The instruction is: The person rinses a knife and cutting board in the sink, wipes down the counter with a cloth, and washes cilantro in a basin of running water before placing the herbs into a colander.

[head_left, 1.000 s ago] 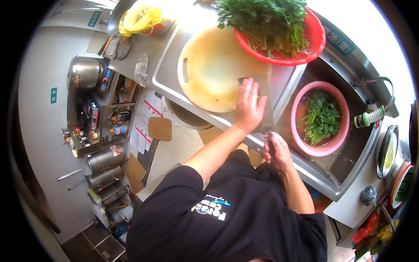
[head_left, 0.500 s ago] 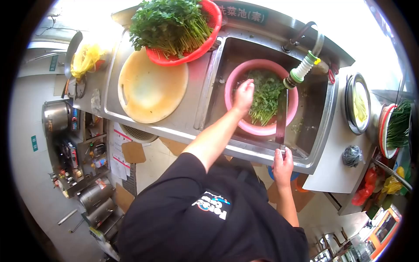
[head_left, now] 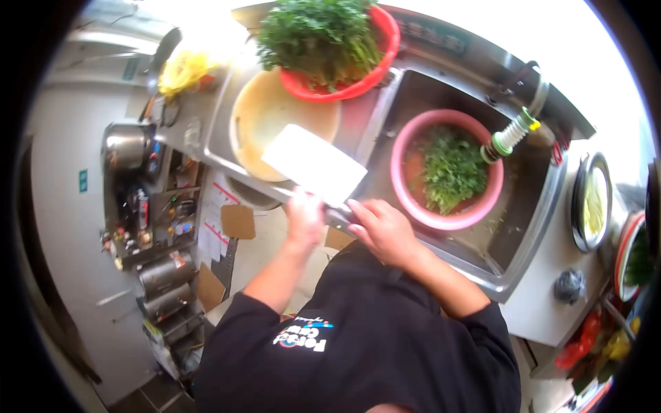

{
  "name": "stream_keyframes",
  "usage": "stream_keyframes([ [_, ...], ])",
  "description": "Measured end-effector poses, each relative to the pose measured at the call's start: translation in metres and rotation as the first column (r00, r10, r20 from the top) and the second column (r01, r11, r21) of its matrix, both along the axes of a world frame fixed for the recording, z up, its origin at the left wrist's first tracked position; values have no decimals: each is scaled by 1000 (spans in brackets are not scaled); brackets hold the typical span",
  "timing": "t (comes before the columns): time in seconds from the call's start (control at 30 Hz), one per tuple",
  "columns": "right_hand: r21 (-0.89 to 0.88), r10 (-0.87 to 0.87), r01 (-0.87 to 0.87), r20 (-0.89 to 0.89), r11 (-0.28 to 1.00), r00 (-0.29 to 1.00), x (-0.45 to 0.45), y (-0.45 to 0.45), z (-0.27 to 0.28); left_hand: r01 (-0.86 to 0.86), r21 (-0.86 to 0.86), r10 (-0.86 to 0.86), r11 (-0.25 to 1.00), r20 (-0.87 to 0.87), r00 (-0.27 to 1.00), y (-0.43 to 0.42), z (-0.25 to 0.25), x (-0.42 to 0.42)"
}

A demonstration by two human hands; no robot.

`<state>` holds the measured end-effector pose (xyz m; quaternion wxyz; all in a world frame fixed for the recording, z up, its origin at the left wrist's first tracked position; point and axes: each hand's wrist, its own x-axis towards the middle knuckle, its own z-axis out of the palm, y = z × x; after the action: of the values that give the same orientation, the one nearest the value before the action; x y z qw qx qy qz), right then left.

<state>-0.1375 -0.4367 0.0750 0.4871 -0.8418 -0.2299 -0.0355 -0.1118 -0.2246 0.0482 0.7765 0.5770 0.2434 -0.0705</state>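
Note:
A broad cleaver (head_left: 317, 162) with a bright, glare-whitened blade is tilted over the sink's front edge, partly in front of the round chopping board (head_left: 255, 117). My right hand (head_left: 385, 234) closes on its dark handle, thumb and fingers around the end. At the blade's lower edge, near the handle, my left hand (head_left: 305, 219) is closed and somewhat blurred. To the right, a pink basin (head_left: 397, 165) in the sink holds leafy green herbs (head_left: 454, 172) in water. Neither hand touches the basin.
A red colander (head_left: 389, 41) heaped with leafy greens (head_left: 320, 34) stands behind the board. The flexible faucet spout (head_left: 509, 136) hangs over the basin's right rim. On the right counter are a metal bowl (head_left: 578, 213) with pale vegetables and a small dark plastic bag (head_left: 570, 286).
The cleaver has swung from over the basin leftward to the board side, its flat now showing. My left hand has left the basin for the blade. My view has shifted left.

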Motion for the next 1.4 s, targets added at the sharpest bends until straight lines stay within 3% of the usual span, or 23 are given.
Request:
stream_keyframes([
  [0.13,-7,-434,436,-100,900,895,27,-47,-88,-67,110,63,992,38,997,77,2,69],
  [0.2,-339,-792,718,-204,608,575,13,-105,-170,26,104,-31,994,48,998,139,-34,100],
  [0.27,-519,-897,748,-372,414,238,5,-153,-228,74,103,-74,992,-3,997,158,-37,127],
  [0.37,-591,-947,757,-300,278,114,28,-159,-257,144,188,-138,972,-45,989,185,-55,153],
  [0.5,-762,-913,504,-344,408,219,65,-99,-235,134,497,-60,857,-162,985,172,-48,162],
  [0.57,-852,-712,135,-324,506,623,67,-94,-235,180,791,-43,585,-191,981,159,-37,159],
  [0.6,-852,-716,138,-323,505,619,64,-102,-241,183,791,-49,584,-191,980,155,-31,152],
  [0.67,-758,-831,361,-422,543,362,57,-123,-262,80,836,-192,543,31,981,133,-14,137],
  [0.73,-829,-906,382,-318,409,279,52,-115,-259,68,808,-269,586,114,956,81,9,119],
  [0.8,-919,-650,54,-234,390,723,43,-115,-262,68,817,-481,572,267,835,34,10,101],
  [0.83,-860,-613,72,-298,505,732,42,-128,-259,90,868,-612,489,267,744,9,12,92],
  [0.87,-859,-612,71,-300,506,732,46,-130,-258,181,855,-693,485,251,676,-19,13,85],
  [0.93,-689,-766,344,-612,638,195,60,-133,-259,368,800,-801,474,219,557,-62,-4,73],
  [0.97,-862,-837,234,-314,449,449,55,-118,-266,490,752,-844,441,162,511,-80,-15,70],
  [1.0,-864,-843,242,-306,441,442,52,-126,-262,628,632,-844,454,79,530,-98,-30,66],
  [1.07,-802,-598,169,-267,572,756,42,-144,-248,757,365,-811,542,-10,585,-125,-86,59],
  [1.1,-720,-716,275,-421,637,557,44,-149,-240,792,222,-788,569,-131,602,-141,-101,61],
  [1.13,-724,-719,275,-417,632,555,44,-147,-240,779,170,-749,603,-216,627,-155,-126,63],
  [1.23,-638,-524,219,-336,738,783,29,-148,-236,653,405,-583,640,-297,756,-197,-192,73],
  [1.3,-550,-615,381,-336,743,713,21,-171,-243,590,526,-548,612,-256,796,-212,-230,76],
  [1.33,-442,-688,536,-344,719,639,21,-180,-247,587,345,-501,733,-311,808,-222,-226,81],
  [1.37,-542,-825,633,-245,553,510,17,-172,-254,546,155,-461,823,-378,803,-228,-220,81],
  [1.4,-543,-824,632,-248,553,509,16,-161,-256,547,155,-461,823,-382,801,-233,-222,77],
])
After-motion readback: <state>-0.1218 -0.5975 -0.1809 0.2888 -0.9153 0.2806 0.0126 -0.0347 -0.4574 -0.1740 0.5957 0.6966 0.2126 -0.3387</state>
